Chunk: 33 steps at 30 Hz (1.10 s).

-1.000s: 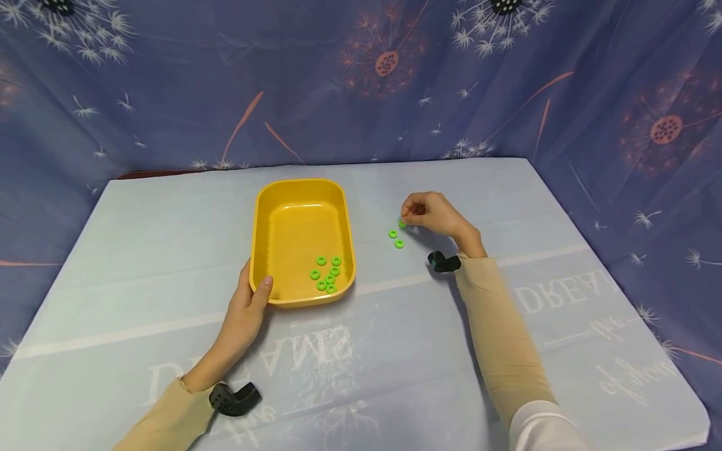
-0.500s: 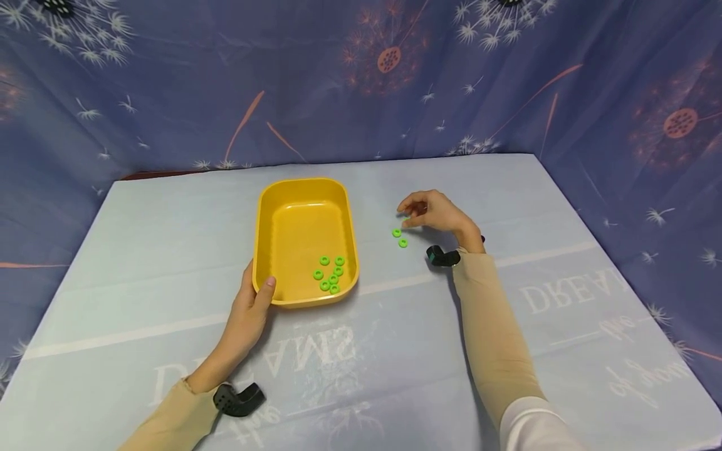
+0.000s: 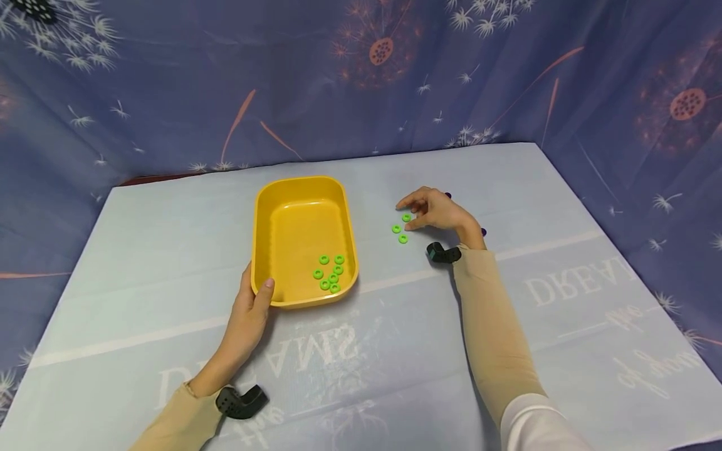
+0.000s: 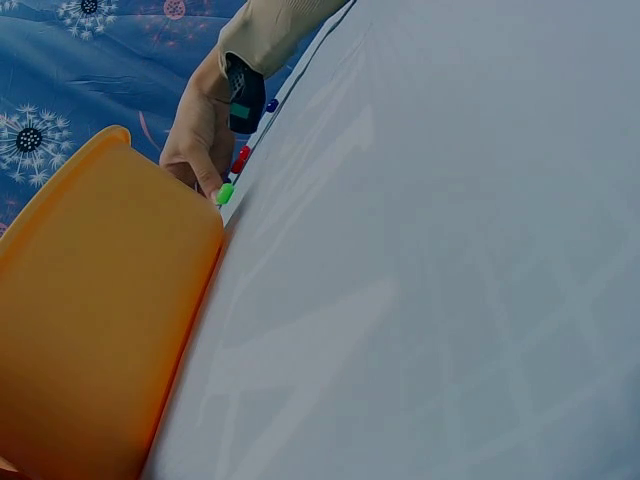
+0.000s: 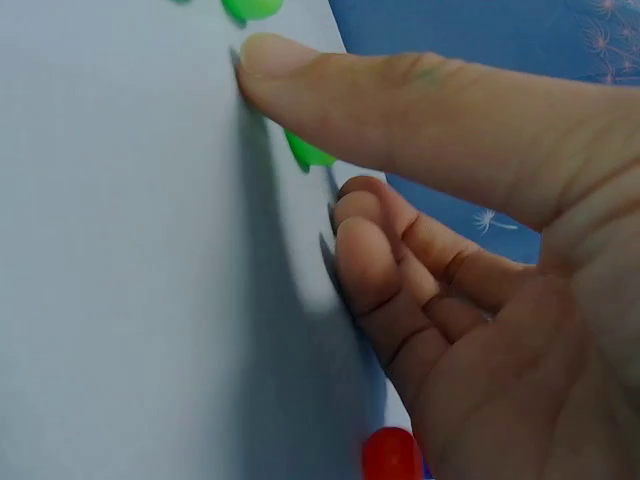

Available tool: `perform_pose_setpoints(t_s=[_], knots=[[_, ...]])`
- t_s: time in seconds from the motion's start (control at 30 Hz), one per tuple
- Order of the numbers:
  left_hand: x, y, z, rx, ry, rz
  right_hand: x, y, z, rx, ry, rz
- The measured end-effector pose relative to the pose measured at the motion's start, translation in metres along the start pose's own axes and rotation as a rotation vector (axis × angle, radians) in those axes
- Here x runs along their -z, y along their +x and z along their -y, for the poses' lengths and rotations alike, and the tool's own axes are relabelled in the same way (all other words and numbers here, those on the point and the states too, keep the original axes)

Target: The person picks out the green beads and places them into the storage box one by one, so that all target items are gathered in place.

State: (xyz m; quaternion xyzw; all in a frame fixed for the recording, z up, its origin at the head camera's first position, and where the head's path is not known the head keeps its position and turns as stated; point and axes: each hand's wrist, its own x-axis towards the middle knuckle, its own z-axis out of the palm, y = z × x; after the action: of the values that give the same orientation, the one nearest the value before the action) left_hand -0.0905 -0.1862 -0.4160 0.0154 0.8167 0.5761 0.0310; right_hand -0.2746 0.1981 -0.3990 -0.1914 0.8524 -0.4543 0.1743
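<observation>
My left hand [image 3: 248, 313] grips the near left corner of a yellow plastic tray [image 3: 293, 232], thumb over the rim. Several small green rings [image 3: 333, 278] lie in the tray's near right part. Right of the tray, my right hand [image 3: 440, 211] is low over the table, thumb and index finger parted around a green ring [image 3: 407, 217] lying on the cloth. Two more green rings, one of them the nearer ring [image 3: 403, 238], lie just beside the thumb. In the right wrist view the thumb [image 5: 400, 110] partly hides a green ring [image 5: 312, 150]; nothing is pinched.
Dark blue beads [image 3: 483, 232] show just behind the right hand and wrist. A red piece [image 5: 392, 455] lies under that hand in the right wrist view. A pale printed cloth [image 3: 395, 351] covers the table; a patterned blue curtain [image 3: 316, 81] hangs behind.
My right thumb and fingers have spread apart, and the far green ring now shows between them. The left hand and tray stay in place; the head view has shifted slightly.
</observation>
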Motion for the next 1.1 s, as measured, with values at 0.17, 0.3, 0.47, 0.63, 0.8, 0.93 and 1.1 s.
perform_pose_setpoints(t_s=[0.17, 0.3, 0.47, 0.63, 0.8, 0.93, 1.1], knots=[[0.001, 0.0, 0.0, -0.009, -0.003, -0.003, 0.0, 0.0, -0.002, -0.009, -0.009, -0.012], [0.001, 0.0, 0.0, -0.017, -0.006, -0.004, 0.0, -0.001, -0.002, -0.005, -0.001, -0.015], [0.001, -0.001, 0.001, -0.027, -0.006, -0.009, 0.0, 0.0, -0.001, -0.013, -0.004, -0.02], [0.002, -0.001, 0.001, -0.033, -0.016, -0.009, -0.002, -0.002, 0.004, -0.034, -0.012, -0.032], [0.002, -0.002, 0.0, -0.016, -0.013, 0.0, -0.003, -0.01, 0.028, -0.034, -0.027, -0.024], [0.002, -0.002, 0.0, -0.011, -0.01, 0.001, -0.003, -0.01, 0.029, -0.038, -0.035, -0.021], [0.001, -0.001, 0.002, -0.009, 0.0, -0.002, -0.003, -0.005, 0.008, -0.054, -0.048, -0.052]])
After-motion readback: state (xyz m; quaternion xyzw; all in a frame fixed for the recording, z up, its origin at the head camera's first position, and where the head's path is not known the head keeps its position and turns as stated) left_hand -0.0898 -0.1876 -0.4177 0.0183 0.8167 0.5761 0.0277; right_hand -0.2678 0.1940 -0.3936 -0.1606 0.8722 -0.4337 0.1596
